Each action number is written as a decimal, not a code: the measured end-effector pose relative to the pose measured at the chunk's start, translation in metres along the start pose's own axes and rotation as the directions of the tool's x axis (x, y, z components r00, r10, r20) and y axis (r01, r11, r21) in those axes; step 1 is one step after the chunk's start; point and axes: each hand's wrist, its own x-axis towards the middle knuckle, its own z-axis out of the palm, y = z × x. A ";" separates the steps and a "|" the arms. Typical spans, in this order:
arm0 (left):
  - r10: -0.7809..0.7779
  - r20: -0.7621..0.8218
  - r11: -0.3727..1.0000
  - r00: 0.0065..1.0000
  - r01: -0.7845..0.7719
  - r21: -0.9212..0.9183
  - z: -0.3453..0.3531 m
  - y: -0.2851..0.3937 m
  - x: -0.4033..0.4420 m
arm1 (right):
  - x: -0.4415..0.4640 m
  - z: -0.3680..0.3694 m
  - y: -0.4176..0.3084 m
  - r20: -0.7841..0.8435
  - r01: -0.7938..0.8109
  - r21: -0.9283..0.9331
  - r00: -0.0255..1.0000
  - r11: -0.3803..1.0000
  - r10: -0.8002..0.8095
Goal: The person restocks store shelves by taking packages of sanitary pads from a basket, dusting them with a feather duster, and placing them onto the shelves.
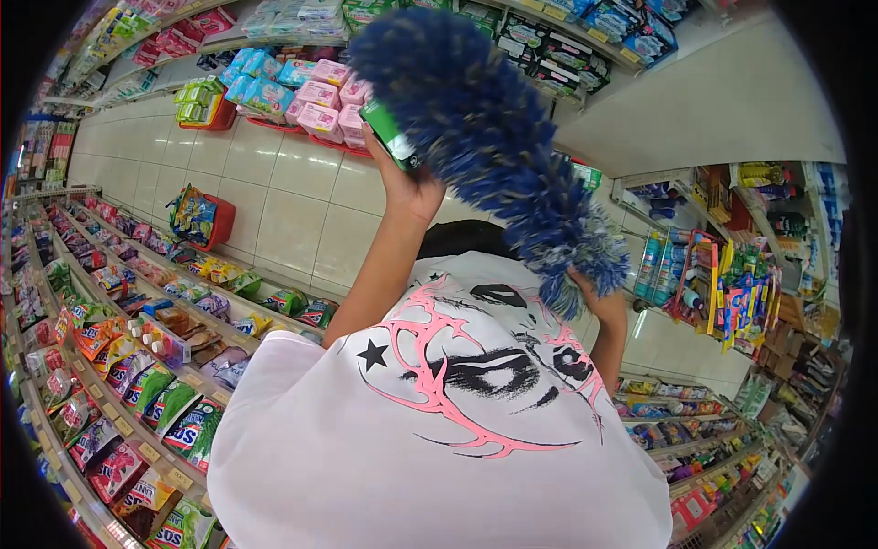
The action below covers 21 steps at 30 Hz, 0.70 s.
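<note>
My left hand is raised, its fingers wrapped round a green and dark pack that the duster partly covers. A big fluffy duster, blue with whitish strands, slants across the upper middle. My right hand is closed at its lower, paler end; the handle is hidden by the fibres. The duster's head lies in front of the shelf and close beside the green pack; I cannot tell whether they touch. Near my left hand, pink packs are stacked in red baskets.
Shelves of bagged goods run along the left. Above are shelves with dark packs. A red basket of pouches stands on the tiled floor. On the right hang colourful packets beside blue bottles.
</note>
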 end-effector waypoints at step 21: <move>-0.331 0.224 0.933 0.917 0.353 -0.067 -0.018 -0.014 -0.019 | 0.022 0.004 -0.005 -0.252 -0.183 0.696 0.843 0.695 0.475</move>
